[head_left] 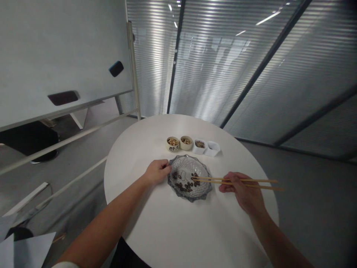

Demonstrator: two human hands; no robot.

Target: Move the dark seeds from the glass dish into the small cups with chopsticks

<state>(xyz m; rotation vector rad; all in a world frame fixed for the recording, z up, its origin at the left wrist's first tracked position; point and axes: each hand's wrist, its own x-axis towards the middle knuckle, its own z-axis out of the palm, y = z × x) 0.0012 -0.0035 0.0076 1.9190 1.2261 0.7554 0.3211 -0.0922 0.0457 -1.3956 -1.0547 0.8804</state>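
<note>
A glass bowl [191, 162] with a jagged rim stands on the round white table, with several small dark brown beans [187, 186] scattered inside. My left hand [158, 171] grips the bowl's left rim between thumb and fingers. In my right hand [242, 188] is a pair of wooden chopsticks [214, 180], held to the right of the bowl. The chopstick tips reach over the rim and down among the beans. Whether a bean is pinched between the tips is too small to tell.
Behind the bowl stand two round cream cups [173, 149] [186, 147] holding pale nuts, a white cup [199, 150] of brownish bits and another white cup [213, 153]. The white table [178, 230] has a rounded edge. A whiteboard [69, 48] on a frame stands at the left.
</note>
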